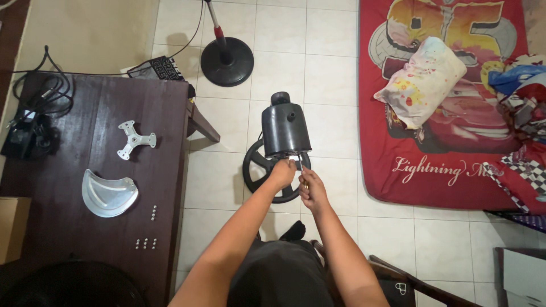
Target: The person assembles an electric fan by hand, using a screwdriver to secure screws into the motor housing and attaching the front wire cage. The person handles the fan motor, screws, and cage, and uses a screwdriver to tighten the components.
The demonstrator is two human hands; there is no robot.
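Dark wooden bench (102,170) at left carries a metal blade (108,193), a four-armed bracket (135,138) and loose screws (147,243). Centre, over the tiled floor: black fan motor (285,129) above its round base (259,170). Left hand (282,173) pinches the motor's lower edge; right hand (311,190) is closed on a thin tool (300,165). Best done by steadying the housing and keeping the tool square. Red mattress (443,165) at right.

Tiled room, seen from above.
I see pale floor tiles (330,79), a dark wooden worktop (96,170) on my left, and a red printed mattress (432,165) lying on the right.
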